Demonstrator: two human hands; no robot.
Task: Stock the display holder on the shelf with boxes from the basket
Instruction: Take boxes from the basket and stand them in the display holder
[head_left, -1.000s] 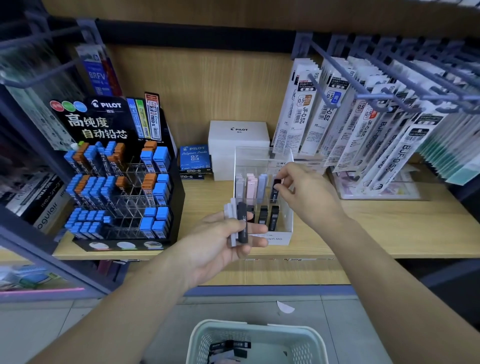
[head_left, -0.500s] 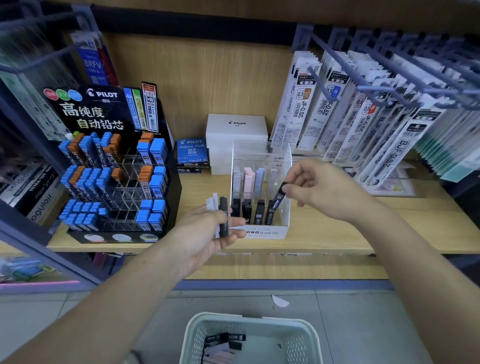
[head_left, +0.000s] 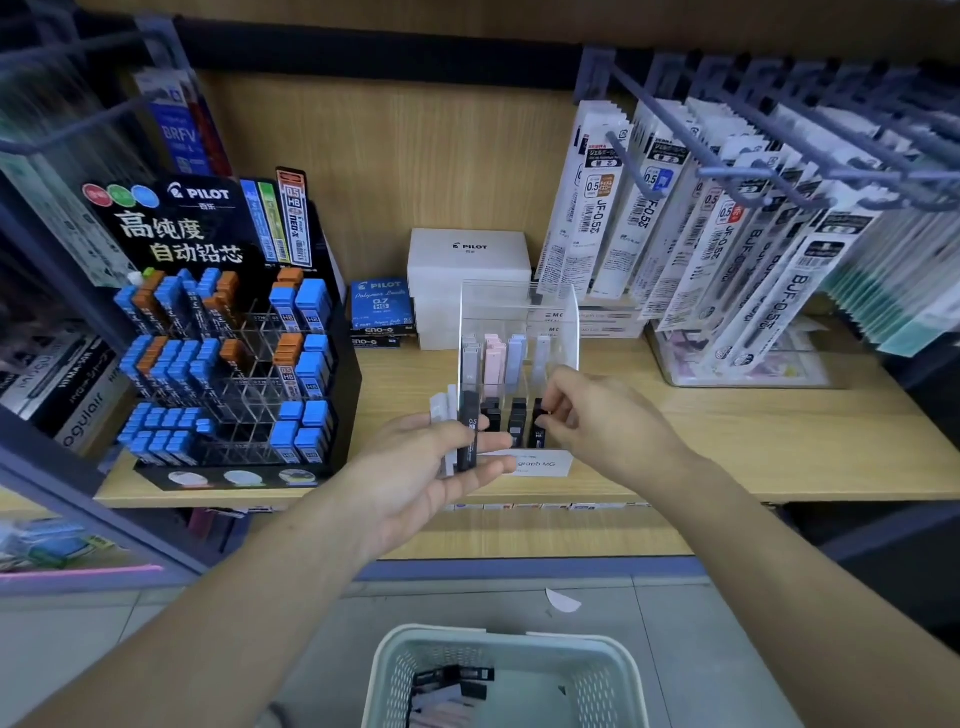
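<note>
A clear acrylic display holder (head_left: 561, 317) stands on the wooden shelf (head_left: 753, 447), with pastel boxes in its back row and black boxes in its front row. My left hand (head_left: 415, 467) holds a small fan of slim boxes, a black one (head_left: 467, 431) in front and white ones behind, just left of the holder. My right hand (head_left: 597, 415) pinches a black box (head_left: 540, 428) standing in the holder's front right slot. The pale green basket (head_left: 395, 670) sits on the floor below, with several black and white boxes inside.
A black Pilot lead display (head_left: 218, 332) with blue and orange boxes stands at the left. A white Pilot box (head_left: 467, 254) and a blue lead box (head_left: 382, 304) sit behind the holder. Hanging refill packs (head_left: 727, 234) on metal hooks crowd the right.
My right hand has lowered the black box from the holder's upper right into the front right slot. My left hand has stayed beside the holder with its boxes.
</note>
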